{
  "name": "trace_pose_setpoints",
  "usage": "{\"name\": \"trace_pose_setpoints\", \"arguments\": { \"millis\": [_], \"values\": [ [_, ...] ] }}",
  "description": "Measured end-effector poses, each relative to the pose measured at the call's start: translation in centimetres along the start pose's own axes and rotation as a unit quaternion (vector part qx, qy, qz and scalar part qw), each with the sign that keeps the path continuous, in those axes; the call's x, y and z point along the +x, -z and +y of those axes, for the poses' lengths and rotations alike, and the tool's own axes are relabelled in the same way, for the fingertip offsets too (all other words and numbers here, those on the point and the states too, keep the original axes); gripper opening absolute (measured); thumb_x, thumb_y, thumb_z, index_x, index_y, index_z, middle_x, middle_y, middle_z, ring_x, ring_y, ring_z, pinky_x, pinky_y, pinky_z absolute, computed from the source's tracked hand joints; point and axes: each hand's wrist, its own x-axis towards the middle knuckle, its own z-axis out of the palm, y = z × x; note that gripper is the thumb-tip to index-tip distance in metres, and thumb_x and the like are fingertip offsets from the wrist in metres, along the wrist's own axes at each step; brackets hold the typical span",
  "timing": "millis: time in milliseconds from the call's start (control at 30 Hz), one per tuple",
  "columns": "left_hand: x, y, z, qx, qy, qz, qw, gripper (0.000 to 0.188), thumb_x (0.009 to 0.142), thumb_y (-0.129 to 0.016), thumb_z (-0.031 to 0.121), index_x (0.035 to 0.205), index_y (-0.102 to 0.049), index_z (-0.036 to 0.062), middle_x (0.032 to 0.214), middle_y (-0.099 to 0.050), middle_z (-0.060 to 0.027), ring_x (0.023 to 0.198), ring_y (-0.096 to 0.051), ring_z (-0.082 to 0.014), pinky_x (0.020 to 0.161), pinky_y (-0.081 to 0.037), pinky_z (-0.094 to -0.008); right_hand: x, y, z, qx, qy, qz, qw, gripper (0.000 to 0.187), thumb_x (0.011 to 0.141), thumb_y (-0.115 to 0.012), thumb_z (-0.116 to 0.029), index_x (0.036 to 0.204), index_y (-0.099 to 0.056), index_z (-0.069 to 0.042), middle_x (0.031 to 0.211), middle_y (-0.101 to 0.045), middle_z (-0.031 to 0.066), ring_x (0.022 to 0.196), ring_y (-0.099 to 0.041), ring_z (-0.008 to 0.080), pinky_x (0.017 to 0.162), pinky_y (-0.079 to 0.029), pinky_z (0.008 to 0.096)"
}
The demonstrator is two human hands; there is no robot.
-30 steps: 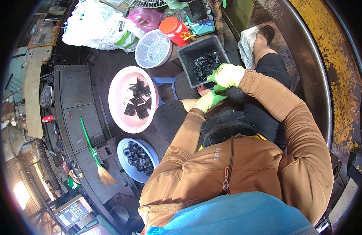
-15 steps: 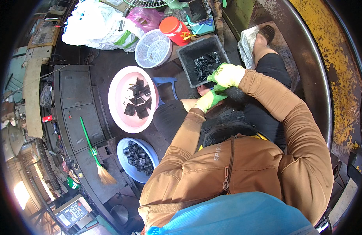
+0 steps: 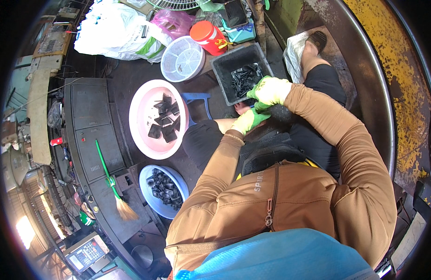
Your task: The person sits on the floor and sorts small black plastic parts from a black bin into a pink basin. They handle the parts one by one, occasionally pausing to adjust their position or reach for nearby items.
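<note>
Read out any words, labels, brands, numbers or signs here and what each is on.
Brown jacket: pale lettering on the chest; I won't copy its wording.
Control panel: markings too small to read.
Broom: handle label too small to read.
Red container: print too small to read.

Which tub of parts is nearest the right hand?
The rectangular bin, by the right hand; pink tub and blue tub, both round, lie farther left.

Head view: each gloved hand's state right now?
Left gloved hand: partly curled; can't tell if it holds anything.
Right gloved hand: curled beside the dark bin; hold can't be told.
</note>
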Motion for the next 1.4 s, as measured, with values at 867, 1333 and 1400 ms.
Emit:
{"name": "trace_pose_setpoints", "arguments": {
  "millis": [867,1333,1400],
  "values": [
    [0.2,-0.6,0.0,-0.118,0.003,0.045,0.992,0.010,0.083,-0.063,0.008,0.093,-0.064,0.0095,0.087,-0.063,-0.0065,0.078,-0.062,-0.0237,0.072,-0.049,-0.0329,0.0,-0.4,0.1,0.026,-0.003,0.029,0.999,0.045,0.074,-0.068,-0.035,0.109,-0.072,-0.008,0.101,-0.071,0.0198,0.099,-0.068,0.0367,0.087,-0.052,0.0437],
    [-0.1,-1.3,-1.2,0.079,-0.041,0.037,0.995,0.011,0.087,-0.065,0.015,0.097,-0.065,0.0102,0.093,-0.066,-0.0074,0.085,-0.064,-0.0252,0.077,-0.049,-0.0349,-0.4,-0.1,0.0,0.024,0.006,0.043,0.999,0.044,0.076,-0.067,-0.034,0.111,-0.071,-0.008,0.102,-0.071,0.0201,0.099,-0.068,0.0357,0.087,-0.052,0.0429],
    [-0.1,-1.2,-1.1,0.086,-0.045,0.041,0.994,0.014,0.085,-0.067,0.016,0.098,-0.066,0.0106,0.095,-0.066,-0.0078,0.086,-0.064,-0.0261,0.077,-0.050,-0.0357,-0.4,-0.1,0.0,0.015,0.012,0.044,0.999,0.044,0.076,-0.067,-0.033,0.112,-0.071,-0.008,0.102,-0.072,0.0195,0.099,-0.069,0.0354,0.087,-0.052,0.0428]
  ]
}}
